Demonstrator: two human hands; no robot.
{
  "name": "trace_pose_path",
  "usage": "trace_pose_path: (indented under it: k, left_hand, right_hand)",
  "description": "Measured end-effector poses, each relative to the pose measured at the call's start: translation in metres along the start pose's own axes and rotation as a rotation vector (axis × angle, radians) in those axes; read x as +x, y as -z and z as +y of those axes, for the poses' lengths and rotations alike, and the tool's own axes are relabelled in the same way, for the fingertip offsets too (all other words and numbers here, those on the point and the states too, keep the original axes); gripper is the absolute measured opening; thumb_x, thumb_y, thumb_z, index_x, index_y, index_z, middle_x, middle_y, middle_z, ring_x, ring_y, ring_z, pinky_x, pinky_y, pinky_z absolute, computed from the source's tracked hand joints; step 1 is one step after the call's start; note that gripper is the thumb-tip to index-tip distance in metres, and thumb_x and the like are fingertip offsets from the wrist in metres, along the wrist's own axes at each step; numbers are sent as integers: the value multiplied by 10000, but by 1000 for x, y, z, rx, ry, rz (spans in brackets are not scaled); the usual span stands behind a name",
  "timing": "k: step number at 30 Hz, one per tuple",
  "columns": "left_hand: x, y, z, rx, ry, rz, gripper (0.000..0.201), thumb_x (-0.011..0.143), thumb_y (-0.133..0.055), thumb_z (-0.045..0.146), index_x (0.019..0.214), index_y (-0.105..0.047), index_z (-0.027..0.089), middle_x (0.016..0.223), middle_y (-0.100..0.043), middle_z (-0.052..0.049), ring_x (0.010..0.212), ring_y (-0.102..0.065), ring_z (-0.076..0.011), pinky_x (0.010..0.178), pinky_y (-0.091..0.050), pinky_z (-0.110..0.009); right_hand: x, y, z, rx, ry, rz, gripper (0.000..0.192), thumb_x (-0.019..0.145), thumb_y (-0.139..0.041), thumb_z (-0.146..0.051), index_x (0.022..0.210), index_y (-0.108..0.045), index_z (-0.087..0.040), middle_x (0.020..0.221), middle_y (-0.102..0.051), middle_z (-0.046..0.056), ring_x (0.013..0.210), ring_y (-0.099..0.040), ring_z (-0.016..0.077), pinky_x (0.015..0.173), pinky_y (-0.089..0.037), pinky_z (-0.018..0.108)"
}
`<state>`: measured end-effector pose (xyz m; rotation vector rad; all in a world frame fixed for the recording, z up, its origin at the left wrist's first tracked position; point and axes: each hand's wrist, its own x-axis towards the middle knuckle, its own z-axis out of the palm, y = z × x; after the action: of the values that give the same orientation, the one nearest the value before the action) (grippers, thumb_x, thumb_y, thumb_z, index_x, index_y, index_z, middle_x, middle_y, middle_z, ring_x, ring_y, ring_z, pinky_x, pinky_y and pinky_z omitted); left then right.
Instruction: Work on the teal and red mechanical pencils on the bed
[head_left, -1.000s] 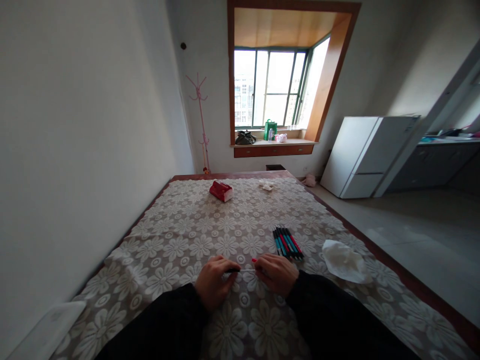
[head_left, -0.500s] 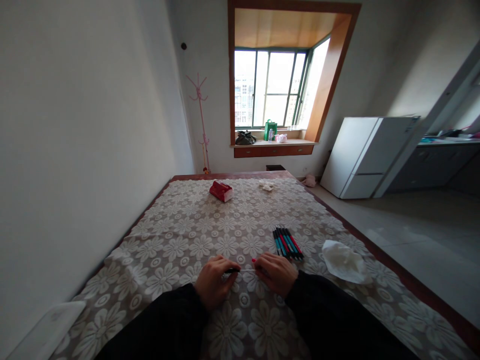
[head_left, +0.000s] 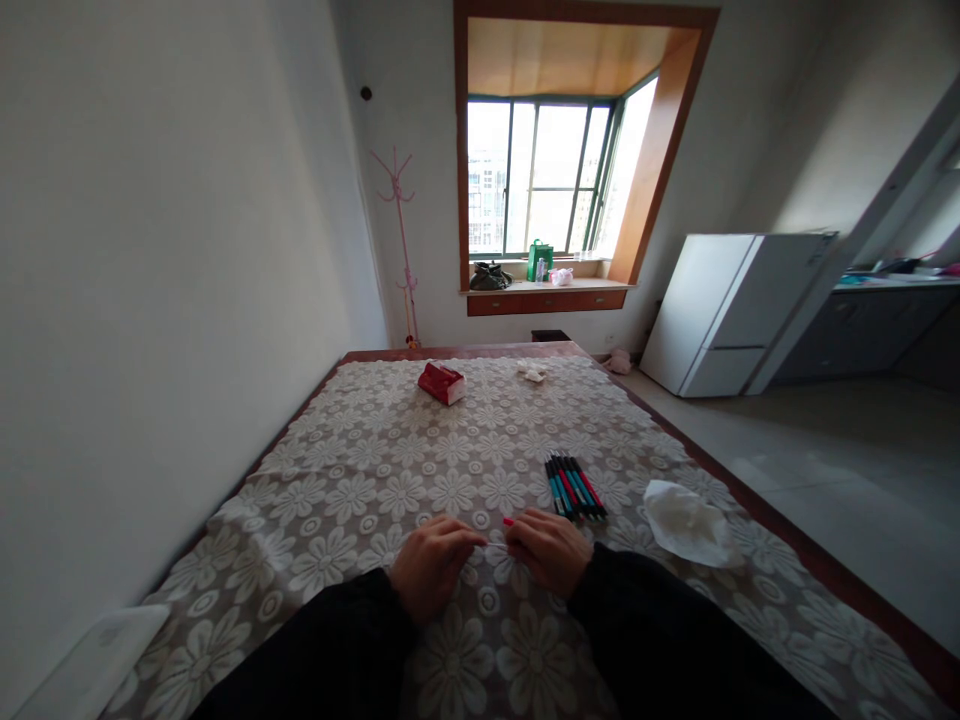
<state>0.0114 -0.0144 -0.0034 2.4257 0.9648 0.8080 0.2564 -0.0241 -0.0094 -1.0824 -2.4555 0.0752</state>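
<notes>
Over the near middle of the table, my left hand and my right hand face each other, a small gap apart. A thin pale pen refill spans the gap. The fingers of my right hand are closed on a red pen part, whose tip shows above the thumb. My left hand is pinched around the other end of the pen; its fingers hide the black part there. Just beyond my right hand lies a row of several black, teal and red pens.
A patterned lace tablecloth covers the table. Crumpled white tissue lies at the right. Farther back are a red packet and a small white scrap. A whitish plastic box sits at the near left, by the wall.
My left fingers have rolled forward, covering the black pen part that showed before. The right hand has hardly moved, and the pens lie as they were.
</notes>
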Motion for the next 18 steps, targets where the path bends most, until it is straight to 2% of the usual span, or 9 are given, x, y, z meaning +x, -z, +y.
trace_pose_path:
  k: [6, 18]
  left_hand:
    - [-1, 1, 0, -75, 83, 40, 285, 984, -490, 234, 1106, -739, 299, 1026, -733, -26, 945, -681, -167, 867, -532, -284]
    - [0, 0, -1, -66, 48, 60, 280, 967, -528, 216, 1111, -737, 334, 1037, -739, -1, 941, -695, -155, 865, -541, -270]
  right_hand:
    - [-1, -5, 3, 38, -44, 33, 38, 924, -585, -193, 887, -588, -204, 835, -676, 17, 788, -627, 166, 709, -456, 275]
    - [-2, -5, 1, 59, -86, 78, 27, 916, -573, -214, 899, -592, -205, 824, -676, 18, 762, -625, 162, 705, -455, 268]
